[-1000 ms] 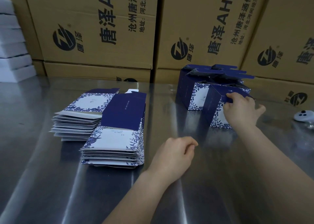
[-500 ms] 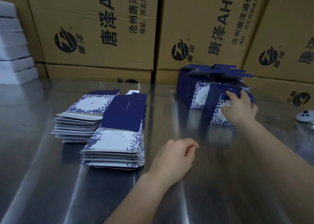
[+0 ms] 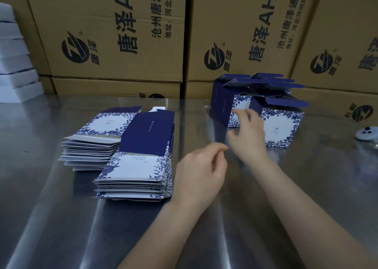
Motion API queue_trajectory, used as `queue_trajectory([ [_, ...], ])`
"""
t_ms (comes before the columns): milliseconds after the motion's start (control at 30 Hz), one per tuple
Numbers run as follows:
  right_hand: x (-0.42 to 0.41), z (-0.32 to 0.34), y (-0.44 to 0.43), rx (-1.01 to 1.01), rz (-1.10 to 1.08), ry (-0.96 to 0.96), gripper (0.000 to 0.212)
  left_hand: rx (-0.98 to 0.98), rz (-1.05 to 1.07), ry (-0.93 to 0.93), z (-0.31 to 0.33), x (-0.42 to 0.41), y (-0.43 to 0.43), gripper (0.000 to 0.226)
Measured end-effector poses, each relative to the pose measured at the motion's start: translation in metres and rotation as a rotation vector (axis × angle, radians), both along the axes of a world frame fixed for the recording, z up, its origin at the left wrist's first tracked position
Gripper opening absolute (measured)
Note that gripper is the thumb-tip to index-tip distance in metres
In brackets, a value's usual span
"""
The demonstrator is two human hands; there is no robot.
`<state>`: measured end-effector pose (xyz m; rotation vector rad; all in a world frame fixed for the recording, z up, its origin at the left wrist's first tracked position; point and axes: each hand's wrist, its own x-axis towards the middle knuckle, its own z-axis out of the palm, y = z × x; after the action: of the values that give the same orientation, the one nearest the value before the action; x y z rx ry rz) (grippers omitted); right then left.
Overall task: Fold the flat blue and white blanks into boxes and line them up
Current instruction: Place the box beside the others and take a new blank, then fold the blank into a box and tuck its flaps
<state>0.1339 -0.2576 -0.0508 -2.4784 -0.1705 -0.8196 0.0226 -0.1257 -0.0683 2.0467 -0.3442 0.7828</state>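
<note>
Two stacks of flat blue and white blanks lie on the steel table: a near stack (image 3: 137,166) and a lower one behind it to the left (image 3: 94,144). At the back right stand several folded boxes with open top flaps; the nearest box (image 3: 281,127) sits at the end of the row (image 3: 229,103). My right hand (image 3: 248,135) hovers blurred in front of that box, fingers loose, holding nothing. My left hand (image 3: 201,172) is over the table just right of the near stack, fingers loosely curled and empty.
Large brown cartons (image 3: 114,35) wall off the back of the table (image 3: 61,228). White foam slabs (image 3: 14,64) are piled at the far left. A small white controller (image 3: 367,133) lies at the right edge.
My right hand has let go of the nearest folded box and pulled back left toward me. My left hand has lifted and its fingers have loosened. The box now stands beside the row.
</note>
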Motion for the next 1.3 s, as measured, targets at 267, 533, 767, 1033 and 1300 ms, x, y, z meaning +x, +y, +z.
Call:
queue_trajectory([
  [267, -0.027, -0.033, 0.031, 0.155, 0.142, 0.193, 0.022, -0.096, 0.369, -0.258, 0.026, 0.0, 0.027, 0.022],
  [533, -0.032, -0.04, 0.022, 0.14, 0.282, 0.335, 0.027, 0.108, 0.619, 0.237, 0.027, 0.014, 0.073, 0.043],
  [767, -0.029, -0.043, 0.023, 0.165, 0.343, 0.38, 0.03, 0.441, 0.564, 0.753, 0.015, 0.017, 0.079, 0.062],
  [1033, -0.034, -0.041, 0.03, 0.479, 0.463, 0.465, 0.029, 0.42, 0.538, 0.672, 0.026, 0.006, 0.062, 0.042],
  [1300, -0.046, -0.024, 0.04, 0.974, 0.653, 0.773, 0.032, 0.347, 0.472, 0.558, 0.034, -0.006, 0.033, 0.038],
])
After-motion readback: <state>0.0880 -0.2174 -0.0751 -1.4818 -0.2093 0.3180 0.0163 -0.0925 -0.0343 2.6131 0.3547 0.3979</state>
